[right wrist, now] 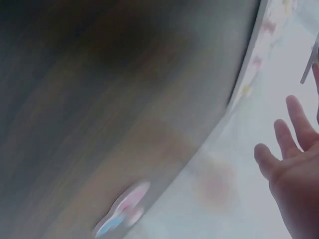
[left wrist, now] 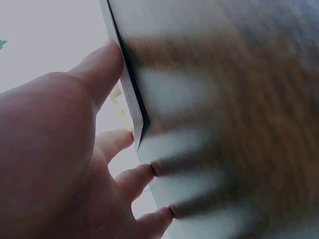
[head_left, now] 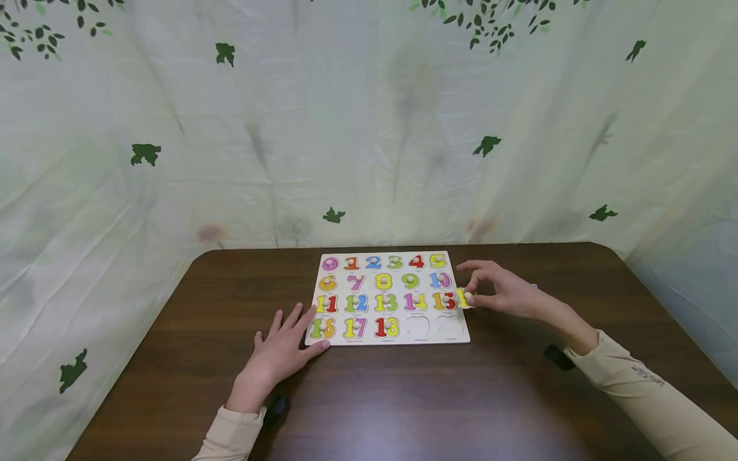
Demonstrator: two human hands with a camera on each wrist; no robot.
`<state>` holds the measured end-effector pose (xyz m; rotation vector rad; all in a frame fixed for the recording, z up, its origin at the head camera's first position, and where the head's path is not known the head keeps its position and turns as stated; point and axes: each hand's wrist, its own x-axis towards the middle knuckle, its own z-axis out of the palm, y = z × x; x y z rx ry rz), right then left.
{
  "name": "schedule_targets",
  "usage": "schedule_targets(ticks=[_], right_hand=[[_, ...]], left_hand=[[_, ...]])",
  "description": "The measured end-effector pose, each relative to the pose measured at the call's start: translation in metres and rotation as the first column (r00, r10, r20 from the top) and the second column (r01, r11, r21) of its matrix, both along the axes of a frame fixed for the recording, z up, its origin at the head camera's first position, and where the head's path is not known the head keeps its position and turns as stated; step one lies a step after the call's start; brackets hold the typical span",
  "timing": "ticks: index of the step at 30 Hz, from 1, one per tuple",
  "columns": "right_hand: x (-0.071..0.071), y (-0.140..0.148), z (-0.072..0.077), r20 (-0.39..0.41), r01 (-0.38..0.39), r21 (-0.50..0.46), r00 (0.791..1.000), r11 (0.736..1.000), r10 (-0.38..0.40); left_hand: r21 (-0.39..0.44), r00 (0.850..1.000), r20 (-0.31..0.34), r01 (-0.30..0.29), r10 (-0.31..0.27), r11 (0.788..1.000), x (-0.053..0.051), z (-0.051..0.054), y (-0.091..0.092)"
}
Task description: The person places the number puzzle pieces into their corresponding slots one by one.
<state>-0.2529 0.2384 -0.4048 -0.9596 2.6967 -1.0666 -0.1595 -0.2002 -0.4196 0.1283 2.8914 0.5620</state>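
Observation:
A white number puzzle board (head_left: 398, 342) lies on the brown table, with colourful knobbed number pieces in its rows. Two outlined recesses at the lower right hold no piece. My left hand (head_left: 282, 352) rests at the board's lower left corner, fingers spread and fairly straight, thumb on the front edge. My right hand (head_left: 507, 291) pinches a yellow number piece (head_left: 463, 298) between thumb and index finger over the board's right edge, beside the 15. In the right wrist view that piece shows only as a thin edge (right wrist: 309, 64); its full numeral is hidden.
A pink and blue number piece (right wrist: 122, 208) lies on the table near its far edge in the right wrist view; my right hand mostly covers it in the head view. Behind the table (head_left: 392, 397) hangs a pale curtain (head_left: 369, 128) with leaf prints.

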Motion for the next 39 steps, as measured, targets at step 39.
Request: schedule_targets(ticks=[39], right_hand=[[0.008, -0.081, -0.016, -0.118, -0.198, 0.120, 0.970, 0.973, 0.212]], left_hand=[[0.006, 1.000, -0.003, 0.001, -0.001, 1.000, 0.000, -0.001, 0.000]])
